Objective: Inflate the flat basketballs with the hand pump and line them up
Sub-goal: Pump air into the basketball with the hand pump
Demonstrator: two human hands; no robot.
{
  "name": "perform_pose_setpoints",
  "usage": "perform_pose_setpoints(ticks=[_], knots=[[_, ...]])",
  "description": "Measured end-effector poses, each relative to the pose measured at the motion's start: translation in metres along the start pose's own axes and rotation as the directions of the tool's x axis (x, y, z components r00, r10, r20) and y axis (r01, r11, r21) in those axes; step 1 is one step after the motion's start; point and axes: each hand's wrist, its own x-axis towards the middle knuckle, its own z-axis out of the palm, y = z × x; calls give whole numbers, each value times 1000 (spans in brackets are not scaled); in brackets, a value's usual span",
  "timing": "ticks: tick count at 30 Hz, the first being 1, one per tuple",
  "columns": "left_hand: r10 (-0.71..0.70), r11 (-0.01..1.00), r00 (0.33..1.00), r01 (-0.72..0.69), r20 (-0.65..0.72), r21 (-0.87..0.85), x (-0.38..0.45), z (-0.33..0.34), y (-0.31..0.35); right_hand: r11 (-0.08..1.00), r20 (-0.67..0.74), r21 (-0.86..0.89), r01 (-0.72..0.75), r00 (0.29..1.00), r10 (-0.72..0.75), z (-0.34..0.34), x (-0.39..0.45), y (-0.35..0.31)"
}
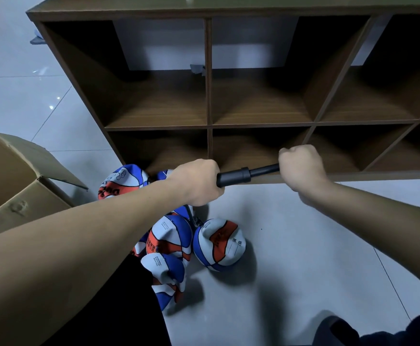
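Basketballs blue-white-orange panels; pump black; shelf dark brown woodgrain.

a shelf unit stands on the floor ahead. an open cardboard box sits to its left. flat basketballs lie heaped on the floor before the shelf's left end, right of the box. the hand pump lies crosswise above them, in front of the lower compartments.
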Motion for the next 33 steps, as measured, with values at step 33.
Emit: perform_pose_setpoints(ticks=[33], knots=[[-12,1000,1000,13,16,-12,-4,-12,-21,995,125,-83,55,991,-45,-34,8,-13]])
